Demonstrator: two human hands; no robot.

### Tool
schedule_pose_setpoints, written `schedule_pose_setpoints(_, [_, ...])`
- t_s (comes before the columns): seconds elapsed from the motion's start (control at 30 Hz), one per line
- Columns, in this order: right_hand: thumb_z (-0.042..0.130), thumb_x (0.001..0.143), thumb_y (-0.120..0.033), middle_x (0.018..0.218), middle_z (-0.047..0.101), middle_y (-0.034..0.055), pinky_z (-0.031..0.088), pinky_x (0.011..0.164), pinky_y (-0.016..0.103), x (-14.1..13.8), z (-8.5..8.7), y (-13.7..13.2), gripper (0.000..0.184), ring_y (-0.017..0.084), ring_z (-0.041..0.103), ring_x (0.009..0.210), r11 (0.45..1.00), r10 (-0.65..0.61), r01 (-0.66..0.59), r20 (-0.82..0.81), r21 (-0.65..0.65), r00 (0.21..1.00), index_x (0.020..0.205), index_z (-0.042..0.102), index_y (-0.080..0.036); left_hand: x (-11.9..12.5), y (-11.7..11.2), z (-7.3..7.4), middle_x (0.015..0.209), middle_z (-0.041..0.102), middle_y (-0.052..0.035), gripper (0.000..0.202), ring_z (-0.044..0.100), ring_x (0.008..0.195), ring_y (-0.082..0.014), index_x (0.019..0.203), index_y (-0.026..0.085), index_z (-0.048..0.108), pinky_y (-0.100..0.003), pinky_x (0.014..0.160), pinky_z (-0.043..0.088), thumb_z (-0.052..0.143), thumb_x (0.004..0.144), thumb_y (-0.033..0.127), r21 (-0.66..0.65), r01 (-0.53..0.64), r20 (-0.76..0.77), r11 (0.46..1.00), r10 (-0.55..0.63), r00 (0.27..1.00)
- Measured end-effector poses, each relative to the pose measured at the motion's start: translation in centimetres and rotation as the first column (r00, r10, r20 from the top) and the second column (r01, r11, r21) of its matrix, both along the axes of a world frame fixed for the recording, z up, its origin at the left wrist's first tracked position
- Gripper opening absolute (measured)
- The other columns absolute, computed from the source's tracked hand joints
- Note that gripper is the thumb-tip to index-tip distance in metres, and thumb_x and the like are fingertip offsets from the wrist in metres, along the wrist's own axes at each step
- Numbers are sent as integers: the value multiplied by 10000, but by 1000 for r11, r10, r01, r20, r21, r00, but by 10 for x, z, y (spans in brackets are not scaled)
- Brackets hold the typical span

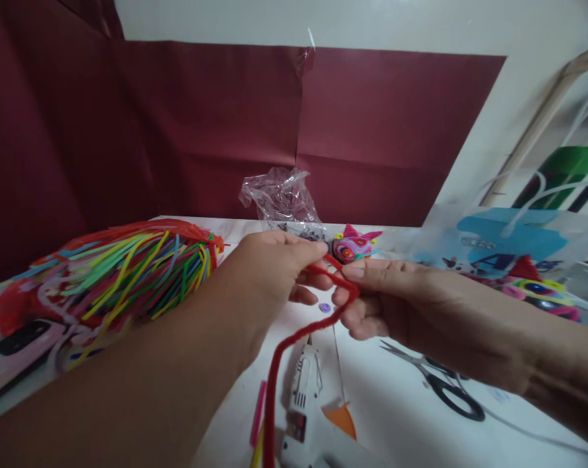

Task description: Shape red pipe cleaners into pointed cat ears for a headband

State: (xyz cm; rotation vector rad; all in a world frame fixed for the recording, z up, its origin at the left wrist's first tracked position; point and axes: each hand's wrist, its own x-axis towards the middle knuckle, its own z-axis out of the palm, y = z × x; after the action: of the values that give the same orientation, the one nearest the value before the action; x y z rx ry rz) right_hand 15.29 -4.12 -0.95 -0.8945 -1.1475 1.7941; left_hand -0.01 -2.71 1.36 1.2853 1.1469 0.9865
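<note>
Bending the red fuzzy stem point(298, 334) seems the step, left grip point(269, 266) and right grip point(396, 286) both pinching its folded end above the surface point(396, 406); another bend would call for steady tension.

left hand point(277, 266) and right hand point(389, 292) pinch close together.

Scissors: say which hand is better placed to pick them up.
The right hand, most likely: the scissors show just below its wrist, while the left hand is farther across. Both hands pinch the red pipe cleaner, so neither is free.
</note>
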Motion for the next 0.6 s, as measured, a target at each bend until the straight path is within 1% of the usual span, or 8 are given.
schedule_pose_setpoints(0.07, [438, 876, -121, 581, 655, 52, 532, 528, 160, 1, -2, 1, 270, 97, 615, 527, 1000, -11, 11, -4, 25, 1000, 714, 652, -97, -2, 1, -1, 679, 614, -58, 113, 569, 610, -115, 719, 122, 573, -170, 483, 421, 557, 746, 231, 11, -19, 16, 1000, 19, 1000])
schedule_pose_setpoints(0.17, [449, 874, -128, 586, 659, 51, 530, 518, 152, 3, -3, 2, 263, 96, 617, 531, 998, -49, 50, -15, 43, 999, 711, 653, -97, -3, 1, -2, 709, 603, -48, 177, 529, 583, -101, 692, 130, 582, -196, 500, 424, 587, 717, 305, 37, -43, -14, 998, 43, 999])
schedule_pose_setpoints(0.3, [448, 870, -111, 606, 664, 49, 535, 510, 163, 4, -4, 3, 241, 100, 622, 530, 995, -101, 101, -22, 16, 995, 727, 642, -111, -4, 1, -2, 562, 509, 20, 172, 436, 475, -67, 624, 157, 549, -197, 475, 394, 611, 690, 304, 31, -110, -68, 993, 112, 991])
schedule_pose_setpoints(0.37, [450, 871, -112, 620, 662, 40, 536, 507, 167, 4, -5, 4, 228, 97, 621, 525, 992, -124, 124, -37, 3, 992, 742, 638, -119, -4, 1, -1, 510, 462, 44, 179, 419, 440, -57, 601, 164, 523, -189, 469, 394, 615, 686, 293, 22, -108, -54, 994, 109, 993])
schedule_pose_setpoints(0.47, [458, 865, -111, 635, 659, 37, 538, 510, 173, 4, -6, 6, 213, 99, 624, 533, 989, -146, 146, -54, -6, 988, 743, 632, -122, -4, 2, 1, 536, 490, 38, 156, 461, 447, -59, 613, 160, 528, -187, 491, 419, 602, 695, 269, 3, -66, -46, 998, 66, 997])
schedule_pose_setpoints(0.6, [450, 859, -108, 625, 648, 39, 529, 502, 176, 5, -6, 5, 214, 105, 617, 530, 989, -144, 145, -34, 26, 989, 747, 632, -119, -3, 3, 4, 618, 569, 4, 67, 538, 501, -87, 674, 153, 563, -206, 538, 449, 594, 685, 212, -26, -104, -151, 994, 99, 984])
